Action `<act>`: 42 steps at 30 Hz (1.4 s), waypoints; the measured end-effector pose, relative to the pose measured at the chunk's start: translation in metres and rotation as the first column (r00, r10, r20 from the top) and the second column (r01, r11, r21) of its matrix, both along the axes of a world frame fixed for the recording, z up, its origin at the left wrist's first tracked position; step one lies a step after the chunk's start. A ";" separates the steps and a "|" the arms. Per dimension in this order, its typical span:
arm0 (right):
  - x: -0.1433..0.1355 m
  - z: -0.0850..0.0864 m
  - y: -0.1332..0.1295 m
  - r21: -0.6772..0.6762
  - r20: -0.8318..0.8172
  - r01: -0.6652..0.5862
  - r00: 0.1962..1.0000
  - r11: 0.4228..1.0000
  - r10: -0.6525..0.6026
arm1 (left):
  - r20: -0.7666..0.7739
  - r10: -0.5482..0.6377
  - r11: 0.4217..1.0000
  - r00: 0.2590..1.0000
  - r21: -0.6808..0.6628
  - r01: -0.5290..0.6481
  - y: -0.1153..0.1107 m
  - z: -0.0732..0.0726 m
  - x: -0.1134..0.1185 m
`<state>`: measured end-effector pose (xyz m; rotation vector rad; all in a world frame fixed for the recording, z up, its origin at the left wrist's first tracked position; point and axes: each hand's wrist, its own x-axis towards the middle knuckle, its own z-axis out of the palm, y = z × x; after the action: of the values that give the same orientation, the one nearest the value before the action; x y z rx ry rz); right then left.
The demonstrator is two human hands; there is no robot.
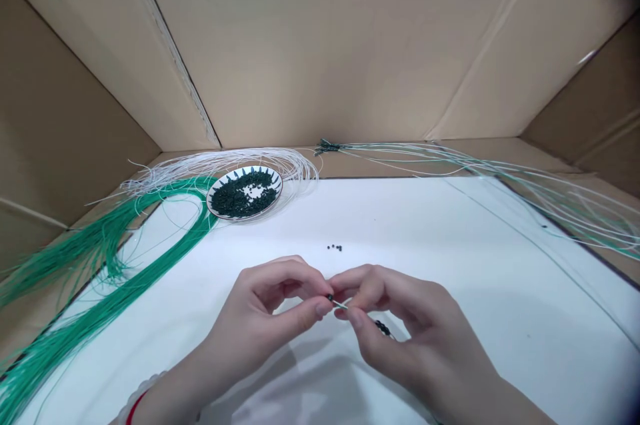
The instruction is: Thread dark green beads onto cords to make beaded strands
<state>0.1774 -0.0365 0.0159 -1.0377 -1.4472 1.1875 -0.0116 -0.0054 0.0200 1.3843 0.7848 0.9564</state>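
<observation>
Between thumb and forefinger, my left hand point(280, 312) pinches a small dark bead point(330, 297). A thin pale cord point(341, 304) runs from that bead to the fingertips of my right hand point(400, 325), which are closed on it. Several dark beads point(383, 328) in a short row show beneath my right hand, partly hidden by its fingers. Beyond my hands, several loose dark beads point(335, 248) lie on the white board point(400, 225). A patterned oval dish point(279, 186) holding many dark green beads stands at the back left.
Green cords point(135, 278) spread over the left side, touching the dish. White cords point(190, 162) loop behind it. A bundle of pale and green cords with a dark beaded end point(327, 146) stretches along the back right. Cardboard walls point(325, 45) enclose the work surface.
</observation>
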 end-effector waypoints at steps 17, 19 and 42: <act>0.001 -0.001 0.001 -0.022 0.076 -0.038 0.996 0.999 0.040 | -0.197 0.076 0.922 0.977 0.387 0.006 -0.001 0.001 0.000; 0.002 -0.001 0.002 -0.048 0.083 -0.045 0.995 0.998 0.049 | -0.220 0.107 0.888 0.970 0.459 0.006 -0.001 0.000 0.002; -0.001 0.004 0.005 -0.279 -0.072 -0.061 0.996 0.958 0.042 | -0.251 0.130 0.809 0.959 0.586 0.044 0.000 -0.007 0.004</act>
<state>0.1762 -0.0316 0.0198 -1.1455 -1.2851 1.4830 -0.0072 -0.0056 0.0125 2.0908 0.7598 1.1066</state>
